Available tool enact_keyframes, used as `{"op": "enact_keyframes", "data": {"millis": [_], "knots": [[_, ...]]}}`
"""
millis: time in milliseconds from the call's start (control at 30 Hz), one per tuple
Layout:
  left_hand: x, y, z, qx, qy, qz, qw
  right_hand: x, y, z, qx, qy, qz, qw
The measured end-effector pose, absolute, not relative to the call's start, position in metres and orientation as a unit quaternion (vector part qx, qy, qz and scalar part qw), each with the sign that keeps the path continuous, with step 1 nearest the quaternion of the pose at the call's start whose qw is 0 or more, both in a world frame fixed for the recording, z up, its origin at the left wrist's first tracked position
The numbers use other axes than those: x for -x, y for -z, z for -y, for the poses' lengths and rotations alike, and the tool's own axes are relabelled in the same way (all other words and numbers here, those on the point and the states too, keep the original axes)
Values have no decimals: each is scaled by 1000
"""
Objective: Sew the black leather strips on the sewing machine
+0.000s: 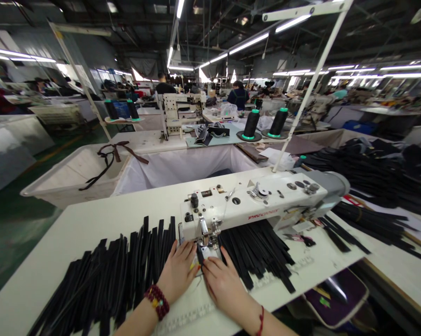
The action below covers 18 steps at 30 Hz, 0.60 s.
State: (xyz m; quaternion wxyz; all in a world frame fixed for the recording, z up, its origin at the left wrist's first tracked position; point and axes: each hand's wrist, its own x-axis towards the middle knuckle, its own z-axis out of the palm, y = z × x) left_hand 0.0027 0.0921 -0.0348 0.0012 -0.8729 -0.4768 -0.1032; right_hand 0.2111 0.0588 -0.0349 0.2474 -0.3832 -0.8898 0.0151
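Note:
A white sewing machine (245,205) stands before me, its presser foot (205,240) just beyond my fingertips. At the needle area lies a narrow black strip (199,255), mostly covered by my fingers. From the left, my left hand (177,270) closes on this strip, its fingers slightly bent beside the foot. My right hand (222,282) grips the strip's near end with its fingertips. Many black strips (122,275) are spread in a heap to the left of my hands. Another bundle of black strips (256,252) lies under the machine arm.
Thread snips (301,239) rest right of the machine. A measuring scale (185,317) runs along the table's front. Behind stand a white bin (80,175), black thread cones (251,123) and another sewing machine (182,112). Dark piled pieces (375,172) lie at right. A person (238,95) sits farther back.

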Motion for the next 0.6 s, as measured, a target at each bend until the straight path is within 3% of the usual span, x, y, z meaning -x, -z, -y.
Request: {"op": "enact_keyframes", "data": {"millis": [433,600], "knots": [[-3,35,-95,873,98,477,-6,-189,32,-92,403,64,893,191],[6,21,-105,877,122,465,-22,-195,19,-70,430,26,875,221]]}}
